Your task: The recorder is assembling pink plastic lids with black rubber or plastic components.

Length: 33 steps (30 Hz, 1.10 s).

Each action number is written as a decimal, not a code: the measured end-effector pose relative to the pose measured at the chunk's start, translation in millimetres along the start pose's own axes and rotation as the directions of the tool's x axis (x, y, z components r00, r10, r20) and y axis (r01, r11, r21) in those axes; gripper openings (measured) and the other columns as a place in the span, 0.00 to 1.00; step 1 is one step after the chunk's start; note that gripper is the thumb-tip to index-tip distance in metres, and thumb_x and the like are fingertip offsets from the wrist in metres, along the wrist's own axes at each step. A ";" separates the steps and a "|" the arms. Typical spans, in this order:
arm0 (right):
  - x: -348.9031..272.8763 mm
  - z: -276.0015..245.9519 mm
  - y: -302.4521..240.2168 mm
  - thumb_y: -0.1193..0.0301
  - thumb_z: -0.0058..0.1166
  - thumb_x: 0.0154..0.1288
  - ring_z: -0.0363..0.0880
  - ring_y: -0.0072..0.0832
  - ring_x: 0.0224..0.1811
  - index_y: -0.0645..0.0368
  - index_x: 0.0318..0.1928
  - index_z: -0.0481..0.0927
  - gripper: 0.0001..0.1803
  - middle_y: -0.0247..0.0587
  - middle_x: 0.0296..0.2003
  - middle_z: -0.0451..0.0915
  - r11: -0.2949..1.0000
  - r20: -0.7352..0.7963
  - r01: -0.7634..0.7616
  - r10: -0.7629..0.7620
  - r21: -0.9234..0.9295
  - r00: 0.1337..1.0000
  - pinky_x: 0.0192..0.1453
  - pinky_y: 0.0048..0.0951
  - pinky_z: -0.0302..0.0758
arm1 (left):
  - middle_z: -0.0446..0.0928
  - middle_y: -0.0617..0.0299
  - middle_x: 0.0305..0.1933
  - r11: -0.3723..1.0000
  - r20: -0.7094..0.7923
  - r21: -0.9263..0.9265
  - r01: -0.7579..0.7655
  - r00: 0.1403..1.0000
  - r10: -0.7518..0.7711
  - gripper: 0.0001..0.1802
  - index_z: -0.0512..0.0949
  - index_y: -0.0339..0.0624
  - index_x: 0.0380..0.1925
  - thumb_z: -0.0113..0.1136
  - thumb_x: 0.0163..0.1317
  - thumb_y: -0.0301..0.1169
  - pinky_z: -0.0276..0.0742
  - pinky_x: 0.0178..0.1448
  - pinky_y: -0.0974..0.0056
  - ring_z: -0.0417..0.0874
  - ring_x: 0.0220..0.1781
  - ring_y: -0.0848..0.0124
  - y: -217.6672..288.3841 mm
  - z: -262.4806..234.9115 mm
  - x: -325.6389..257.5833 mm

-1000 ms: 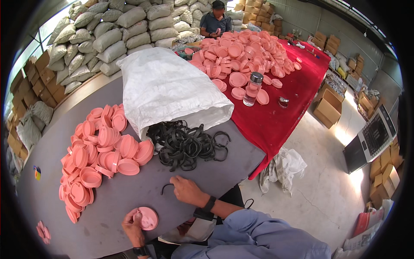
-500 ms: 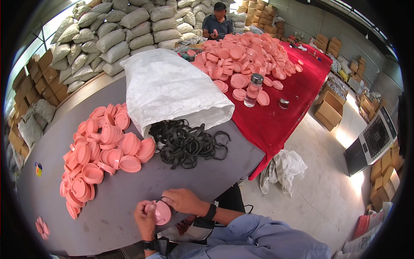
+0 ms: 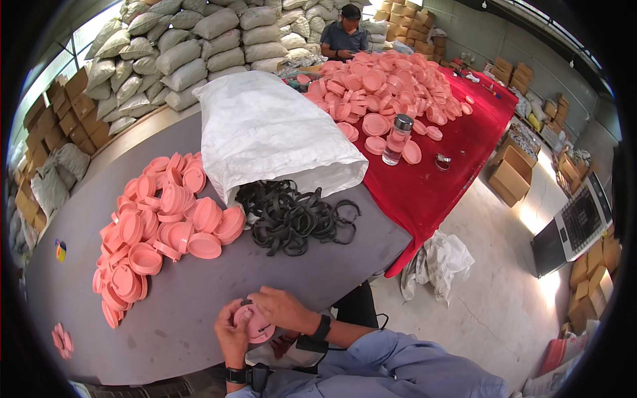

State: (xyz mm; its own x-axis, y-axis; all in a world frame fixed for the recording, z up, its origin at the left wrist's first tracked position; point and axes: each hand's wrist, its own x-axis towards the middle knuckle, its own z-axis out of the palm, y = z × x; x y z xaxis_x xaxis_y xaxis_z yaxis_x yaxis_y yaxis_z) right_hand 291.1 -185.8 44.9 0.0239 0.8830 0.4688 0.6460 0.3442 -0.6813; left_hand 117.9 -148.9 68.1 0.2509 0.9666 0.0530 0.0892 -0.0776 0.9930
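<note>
Hands: since a second ago, our right hand (image 3: 285, 312) has come across to the pink lid (image 3: 254, 324), where it now meets our left hand (image 3: 231, 336).
Left grip: fingers narrowed around the lid's left side, thumb over its face; we hold the lid with this hand.
Right grip: fingers bent at the lid's upper edge, little gap between them (what they pinch, we cannot tell).
Lid: held before us at the near edge of the grey table (image 3: 182, 298); we take it as the centre of our clock.
Black bit: a short piece (image 3: 246, 302) shows at the lid's twelve o'clock, by our fingertips; a dark line crosses the face toward four. Whether both are one strap, we cannot tell.
Straps: a black tangle (image 3: 292, 222) at one o'clock, at the mouth of a white sack (image 3: 272, 132).
Lid pile: a pink heap (image 3: 176, 235) between ten and eleven, partly beside the sack.
Pink bits: a small cluster (image 3: 63, 340) at nine.
Red cloth: spread (image 3: 444, 159) between one and two, bearing a bottle (image 3: 397, 140) and a larger pink heap (image 3: 381, 86).
Co-worker: a person (image 3: 344, 36) past that heap, head bowed.
</note>
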 end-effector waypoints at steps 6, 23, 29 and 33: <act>-2.6 0.0 -2.1 0.76 0.54 0.69 0.81 0.49 0.35 0.62 0.55 0.82 0.16 0.49 0.36 0.77 0.998 0.012 -0.069 0.069 0.006 0.998 0.39 0.45 0.81 | 0.87 0.57 0.42 0.998 0.027 0.037 -0.042 0.999 0.041 0.11 0.86 0.31 0.46 0.66 0.63 0.19 0.82 0.54 0.66 0.86 0.44 0.72 -6.5 -8.3 8.7; 7.9 -23.3 -32.9 0.71 0.59 0.59 0.82 0.39 0.48 0.57 0.42 0.82 0.10 0.40 0.44 0.81 0.843 0.089 0.529 -0.537 0.100 0.839 0.49 0.39 0.82 | 0.84 0.64 0.42 0.992 0.140 0.034 0.121 0.982 -0.124 0.12 0.84 0.35 0.48 0.63 0.69 0.30 0.78 0.52 0.67 0.80 0.45 0.75 18.0 -40.8 10.3; 27.8 -43.0 -46.0 0.72 0.67 0.58 0.81 0.43 0.40 0.56 0.36 0.83 0.07 0.39 0.36 0.80 0.940 0.175 0.275 -0.311 0.203 0.934 0.42 0.41 0.80 | 0.81 0.68 0.44 0.992 0.284 -0.083 0.090 0.957 -0.063 0.11 0.82 0.36 0.48 0.65 0.71 0.30 0.76 0.53 0.70 0.78 0.46 0.79 26.9 -40.0 45.6; 33.9 -30.3 -50.7 0.76 0.71 0.53 0.79 0.43 0.36 0.58 0.35 0.82 0.10 0.39 0.34 0.78 0.938 0.219 0.241 -0.297 0.250 0.929 0.39 0.41 0.77 | 0.82 0.67 0.44 0.988 0.279 -0.117 0.100 0.958 -0.063 0.10 0.81 0.36 0.49 0.65 0.71 0.28 0.78 0.54 0.69 0.80 0.46 0.78 23.7 -53.3 38.3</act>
State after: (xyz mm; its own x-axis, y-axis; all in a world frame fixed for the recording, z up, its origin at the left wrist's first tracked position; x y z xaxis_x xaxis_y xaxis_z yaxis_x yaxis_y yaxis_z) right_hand 282.3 -182.9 112.4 -0.3371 0.7881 0.5151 0.4208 0.6155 -0.6663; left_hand 78.2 -100.8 99.3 0.5039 0.8627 -0.0417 0.0000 0.0483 0.9988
